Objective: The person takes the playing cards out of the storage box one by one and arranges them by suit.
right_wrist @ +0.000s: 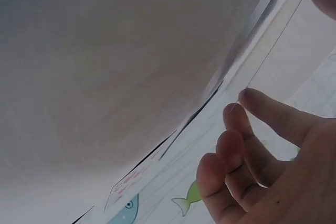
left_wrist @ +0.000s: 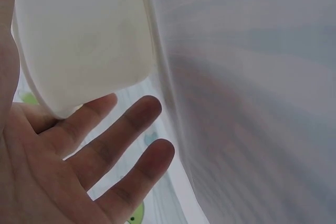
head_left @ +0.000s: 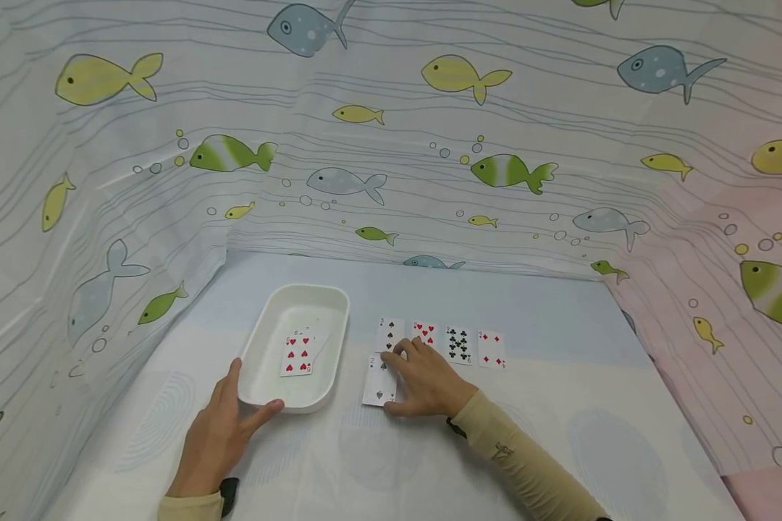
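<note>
The two of spades lies to the right of the white tray, and its right-hand part is covered by the right hand. The thumb bears on the card's near edge and the fingertips on its far edge, so the card is pinched between them; the right wrist view shows it nearly edge-on, its face unreadable. The three of spades is situated right of the tray, just beyond the pinched card; its lower corner is obscured by the fingers, and whether the two cards overlap cannot be determined. Farther right of the tray are a heart card, partly hidden by the same hand, a club card and the four of diamonds. The left hand grips the tray's near-left corner, with three fingers spread apart in the left wrist view. Inside the tray, the six of hearts is legible; faint markings beyond it are not.
</note>
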`<state>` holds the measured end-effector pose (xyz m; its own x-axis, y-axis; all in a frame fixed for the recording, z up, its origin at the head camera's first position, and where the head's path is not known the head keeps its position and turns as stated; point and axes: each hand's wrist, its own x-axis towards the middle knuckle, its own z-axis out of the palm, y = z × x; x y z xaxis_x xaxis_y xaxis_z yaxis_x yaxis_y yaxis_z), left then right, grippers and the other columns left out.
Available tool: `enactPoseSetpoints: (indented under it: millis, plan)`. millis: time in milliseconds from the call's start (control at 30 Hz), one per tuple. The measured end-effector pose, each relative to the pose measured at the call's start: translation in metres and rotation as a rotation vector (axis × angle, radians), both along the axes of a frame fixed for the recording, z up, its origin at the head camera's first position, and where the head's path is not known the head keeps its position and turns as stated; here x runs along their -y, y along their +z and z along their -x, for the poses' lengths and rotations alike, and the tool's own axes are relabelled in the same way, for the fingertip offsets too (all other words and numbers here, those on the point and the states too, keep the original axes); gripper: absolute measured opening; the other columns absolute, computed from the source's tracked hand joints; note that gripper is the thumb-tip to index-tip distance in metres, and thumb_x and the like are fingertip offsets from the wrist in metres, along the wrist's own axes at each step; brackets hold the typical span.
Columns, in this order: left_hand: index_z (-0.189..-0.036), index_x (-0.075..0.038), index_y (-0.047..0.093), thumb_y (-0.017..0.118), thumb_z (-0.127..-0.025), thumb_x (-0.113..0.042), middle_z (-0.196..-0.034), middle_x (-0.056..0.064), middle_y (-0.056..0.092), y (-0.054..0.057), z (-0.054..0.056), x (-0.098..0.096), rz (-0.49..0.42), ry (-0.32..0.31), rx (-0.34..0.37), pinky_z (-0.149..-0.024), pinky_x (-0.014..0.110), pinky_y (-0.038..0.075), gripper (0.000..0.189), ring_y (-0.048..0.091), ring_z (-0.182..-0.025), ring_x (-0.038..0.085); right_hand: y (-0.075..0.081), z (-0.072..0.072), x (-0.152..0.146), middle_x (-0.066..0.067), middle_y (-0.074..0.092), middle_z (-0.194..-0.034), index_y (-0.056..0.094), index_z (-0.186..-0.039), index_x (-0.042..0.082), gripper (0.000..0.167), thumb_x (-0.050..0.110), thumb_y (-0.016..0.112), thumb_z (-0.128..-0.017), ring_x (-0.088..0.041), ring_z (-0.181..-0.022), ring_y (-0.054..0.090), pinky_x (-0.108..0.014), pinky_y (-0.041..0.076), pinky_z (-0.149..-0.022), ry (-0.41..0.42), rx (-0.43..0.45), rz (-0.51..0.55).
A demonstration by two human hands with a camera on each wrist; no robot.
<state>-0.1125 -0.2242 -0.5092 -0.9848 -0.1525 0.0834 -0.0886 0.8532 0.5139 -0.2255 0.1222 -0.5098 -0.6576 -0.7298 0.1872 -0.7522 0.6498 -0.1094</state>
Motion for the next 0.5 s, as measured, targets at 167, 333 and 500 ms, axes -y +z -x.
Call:
enactPoseSetpoints:
  millis: [167, 333, 500]
  plan:
    - [-0.161, -0.001, 0.009, 0.069, -0.085, -0.066, -0.150, 0.030, 0.036, 0.0000, -0.0002, 0.0000, -0.006, 0.000, 0.012, -0.097, 0.067, 0.042, 0.117, 0.050, -0.124, 0.054, -0.0018, -0.0008, -0.0014, -0.004, 0.055, -0.114, 0.061, -0.132, 0.016, 0.073, 0.057, 0.075, -0.074, -0.020, -0.095, 0.049, -0.035, 0.048, -0.082, 0.017, 0.005, -0.007]
    - [-0.162, -0.002, 0.006, 0.068, -0.085, -0.068, -0.150, 0.031, 0.035, 0.0008, 0.0003, 0.0001, -0.014, 0.004, 0.048, -0.098, 0.068, 0.041, 0.119, 0.049, -0.124, 0.054, -0.0027, -0.0014, -0.0021, -0.005, 0.055, -0.114, 0.060, -0.130, 0.016, 0.072, 0.057, 0.074, -0.073, -0.021, -0.096, 0.050, -0.036, 0.049, -0.081, 0.010, 0.033, -0.053]
    - [-0.162, -0.002, 0.006, 0.068, -0.085, -0.069, -0.150, 0.031, 0.035, 0.0016, 0.0003, -0.0001, -0.018, 0.006, 0.059, -0.099, 0.068, 0.040, 0.119, 0.048, -0.126, 0.054, -0.0033, -0.0019, -0.0026, -0.005, 0.055, -0.116, 0.059, -0.132, 0.016, 0.074, 0.058, 0.074, -0.073, -0.022, -0.098, 0.051, -0.038, 0.049, -0.081, 0.003, 0.059, -0.071]
